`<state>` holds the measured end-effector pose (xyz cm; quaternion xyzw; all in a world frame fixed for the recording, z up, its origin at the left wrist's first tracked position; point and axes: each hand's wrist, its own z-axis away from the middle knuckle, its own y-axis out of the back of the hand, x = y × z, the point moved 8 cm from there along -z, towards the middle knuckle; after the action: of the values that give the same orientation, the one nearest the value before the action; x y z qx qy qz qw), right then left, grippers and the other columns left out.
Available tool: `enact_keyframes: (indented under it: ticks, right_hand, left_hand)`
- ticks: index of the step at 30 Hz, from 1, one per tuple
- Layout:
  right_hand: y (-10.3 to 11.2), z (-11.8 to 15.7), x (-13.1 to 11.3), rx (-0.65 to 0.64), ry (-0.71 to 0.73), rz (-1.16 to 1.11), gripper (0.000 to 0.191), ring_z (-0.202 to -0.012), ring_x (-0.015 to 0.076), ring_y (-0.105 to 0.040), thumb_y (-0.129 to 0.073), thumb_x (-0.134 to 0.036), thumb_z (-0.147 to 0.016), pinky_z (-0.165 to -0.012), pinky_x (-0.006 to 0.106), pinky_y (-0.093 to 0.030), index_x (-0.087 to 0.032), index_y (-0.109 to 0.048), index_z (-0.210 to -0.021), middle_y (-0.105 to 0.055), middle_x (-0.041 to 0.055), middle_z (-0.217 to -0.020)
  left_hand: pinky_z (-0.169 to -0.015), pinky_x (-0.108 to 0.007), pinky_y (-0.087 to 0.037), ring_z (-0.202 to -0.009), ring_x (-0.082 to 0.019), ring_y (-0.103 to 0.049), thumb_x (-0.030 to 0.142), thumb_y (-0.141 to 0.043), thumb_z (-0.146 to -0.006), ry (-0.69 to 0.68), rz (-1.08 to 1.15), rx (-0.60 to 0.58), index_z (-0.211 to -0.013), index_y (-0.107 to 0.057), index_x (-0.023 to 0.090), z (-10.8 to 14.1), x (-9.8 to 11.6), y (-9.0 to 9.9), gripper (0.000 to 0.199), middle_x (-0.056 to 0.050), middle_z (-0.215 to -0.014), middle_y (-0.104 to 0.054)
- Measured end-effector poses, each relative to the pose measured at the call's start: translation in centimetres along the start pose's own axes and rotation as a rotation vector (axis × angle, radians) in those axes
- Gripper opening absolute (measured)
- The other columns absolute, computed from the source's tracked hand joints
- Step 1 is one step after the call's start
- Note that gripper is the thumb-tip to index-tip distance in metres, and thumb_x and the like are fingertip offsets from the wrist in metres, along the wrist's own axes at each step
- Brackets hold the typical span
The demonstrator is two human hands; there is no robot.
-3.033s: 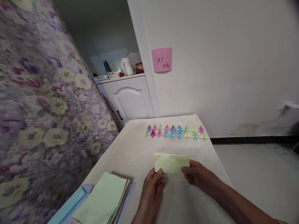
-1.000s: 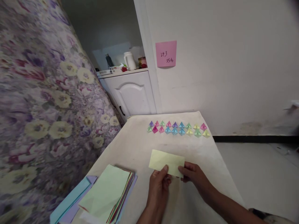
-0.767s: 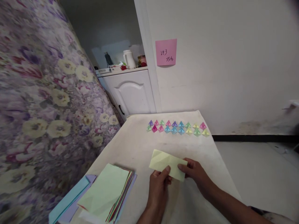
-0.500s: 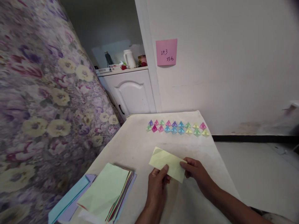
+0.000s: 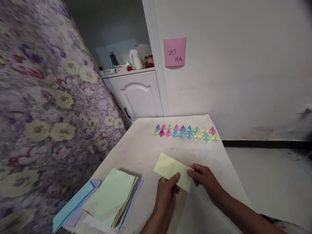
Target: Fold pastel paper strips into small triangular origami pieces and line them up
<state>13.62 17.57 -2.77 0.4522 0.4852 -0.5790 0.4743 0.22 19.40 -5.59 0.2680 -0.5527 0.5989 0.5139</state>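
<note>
A pale yellow sheet of paper (image 5: 168, 165), a long rectangle that looks folded, is held above the table between both hands. My left hand (image 5: 167, 190) grips its lower edge, thumb on top and fingers underneath. At the right end, my right hand (image 5: 203, 177) pinches the paper between thumb and fingers. Beyond it, two rows of small folded paper pieces (image 5: 182, 134) in purple, pink, green, blue and yellow lie across the far part of the table. To the left of my hands lies a stack of coloured paper (image 5: 112, 195), light green on top.
Blue folded paper (image 5: 73, 206) and purple paper lie left of the stack on the cloth-covered table (image 5: 136, 152). A flowered curtain (image 5: 48, 113) hangs along the left. Behind stand a white cabinet (image 5: 140, 97) with a white jug (image 5: 136, 59) and a wall bearing a pink note (image 5: 175, 52).
My left thumb has slid slightly right along the yellow paper. The paper has shifted a little left, and the view has moved slightly.
</note>
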Motion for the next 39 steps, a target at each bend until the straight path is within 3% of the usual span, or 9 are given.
enact_keyframes:
  ticks: [8, 13, 19, 22, 25, 27, 30, 33, 39]
  right_hand:
    - [0.1, 0.1, -0.4, 0.001, 0.043, 0.004, 0.027, -0.045, 0.0074, -0.035, -0.059, -0.033, -0.074, -0.046, 0.021, -0.027, -0.017, -0.045, -0.057, -0.042, -0.0062, -0.046]
    - [0.7, -0.1, -1.1, 0.015, 0.079, 0.032, 0.023, -0.047, 0.0078, -0.04, -0.057, -0.033, -0.075, -0.046, 0.021, -0.032, -0.015, -0.052, -0.061, -0.054, -0.0013, -0.057]
    - [2.3, 0.4, -3.0, 0.15, 0.187, 0.191, 0.025, -0.049, 0.0102, -0.05, -0.053, -0.032, -0.076, -0.05, 0.024, -0.044, -0.019, -0.057, -0.097, -0.06, 0.0004, -0.072]
    - [0.9, 0.9, -3.5, 0.043, 0.231, 0.304, 0.034, -0.052, 0.0113, -0.056, -0.052, -0.024, -0.075, -0.057, 0.027, -0.05, -0.023, -0.054, -0.11, -0.063, -0.0001, -0.076]
    - [-0.9, 1.5, -3.4, -0.12, 0.28, 0.299, 0.033, -0.051, 0.0077, -0.056, -0.049, -0.021, -0.076, -0.052, 0.026, -0.051, -0.025, -0.056, -0.108, -0.057, 0.0043, -0.11]
    - [-1.6, 1.8, -3.4, -0.19, 0.312, 0.292, 0.031, -0.05, 0.0061, -0.055, -0.046, -0.02, -0.077, -0.048, 0.025, -0.051, -0.026, -0.058, -0.106, -0.05, 0.0047, -0.121]
    - [-0.9, 1.7, -3.8, -0.145, 0.356, 0.372, 0.037, -0.048, 0.0058, -0.055, -0.046, -0.019, -0.078, -0.047, 0.024, -0.051, -0.027, -0.054, -0.113, -0.053, 0.0053, -0.117]
    - [0.2, 1.5, -4.1, -0.06, 0.369, 0.485, 0.048, -0.046, 0.0054, -0.054, -0.048, -0.018, -0.078, -0.052, 0.026, -0.052, -0.029, -0.045, -0.124, -0.053, 0.0068, -0.12]
    - [-1.5, 1.8, -3.1, -0.28, 0.349, 0.51, 0.05, -0.045, 0.005, -0.052, -0.044, -0.016, -0.079, -0.044, 0.023, -0.05, -0.034, -0.044, -0.126, -0.054, 0.0049, -0.118]
  left_hand:
    - [-0.041, -0.02, -0.028, -0.043, -0.008, -0.042, 0.031, -0.066, -0.07, -0.023, -0.002, 0.018, -0.073, -0.062, 0.011, 0.3, 0.5, -0.3, 0.02, 0.0, -0.058, -0.057]
    - [-0.039, -0.019, -0.026, -0.041, -0.007, -0.039, 0.03, -0.069, -0.066, -0.077, -0.02, 0.079, -0.068, -0.059, 0.012, 0.5, 1.7, 0.1, 0.021, 0.003, -0.052, -0.053]
    - [-0.037, -0.017, -0.026, -0.04, -0.005, -0.041, 0.028, -0.072, -0.063, -0.031, 0.087, 0.107, -0.068, -0.061, 0.012, 0.6, 2.1, 0.6, 0.02, 0.003, -0.053, -0.055]
    - [-0.038, -0.016, -0.03, -0.044, -0.005, -0.045, 0.024, -0.072, -0.063, -0.003, 0.169, 0.086, -0.075, -0.063, 0.011, 0.7, 2.1, 0.3, 0.019, 0.001, -0.062, -0.059]
    - [-0.041, -0.016, -0.033, -0.049, -0.006, -0.049, 0.021, -0.071, -0.064, 0.029, 0.233, 0.049, -0.083, -0.063, 0.012, 0.8, 2.1, -0.2, 0.023, -0.001, -0.07, -0.062]
    - [-0.042, -0.017, -0.035, -0.05, -0.007, -0.05, 0.02, -0.07, -0.065, 0.038, 0.252, 0.01, -0.087, -0.063, 0.012, 1.0, 2.1, -0.6, 0.024, -0.002, -0.071, -0.062]
    - [-0.045, -0.018, -0.037, -0.054, -0.009, -0.053, 0.019, -0.068, -0.067, 0.056, 0.258, -0.022, -0.088, -0.062, 0.012, 1.0, 1.7, -0.9, 0.023, -0.002, -0.074, -0.063]
    - [-0.042, -0.017, -0.034, -0.051, -0.008, -0.052, 0.019, -0.07, -0.065, 0.062, 0.233, 0.029, -0.086, -0.062, 0.013, 0.9, 1.3, -0.4, 0.023, -0.001, -0.071, -0.063]
    - [-0.038, -0.017, -0.027, -0.043, -0.005, -0.044, 0.023, -0.071, -0.064, 0.05, 0.191, 0.062, -0.081, -0.062, 0.013, 0.7, 1.2, 0.2, 0.022, 0.001, -0.061, -0.059]
